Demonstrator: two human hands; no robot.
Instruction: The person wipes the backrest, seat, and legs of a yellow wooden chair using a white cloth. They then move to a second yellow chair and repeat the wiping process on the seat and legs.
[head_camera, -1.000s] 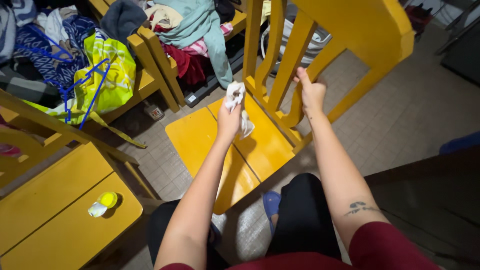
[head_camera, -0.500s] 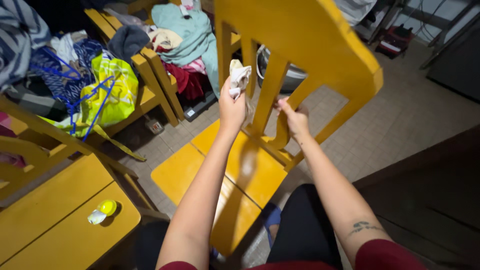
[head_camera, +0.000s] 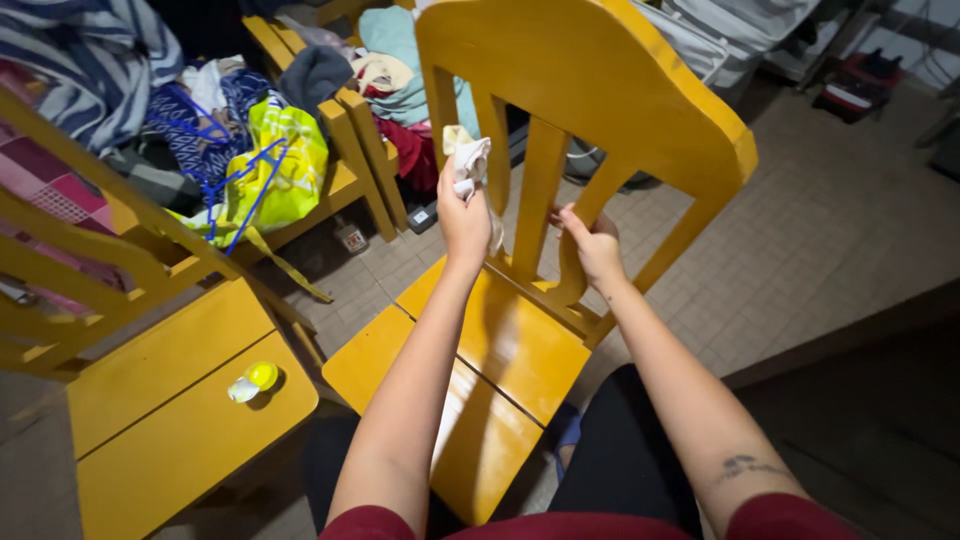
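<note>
Yellow chair (head_camera: 520, 340), left hand (head_camera: 463, 215) – cloth (head_camera: 470, 160)

The chair (head_camera: 560, 330) is solid yellow, and the cloth (head_camera: 470, 165) is off-white. A bag (head_camera: 275, 170) is lime green with blue straps, beside blue-and-white striped fabric (head_camera: 90, 60). The sleeves (head_camera: 780, 520) are dark red.
</note>
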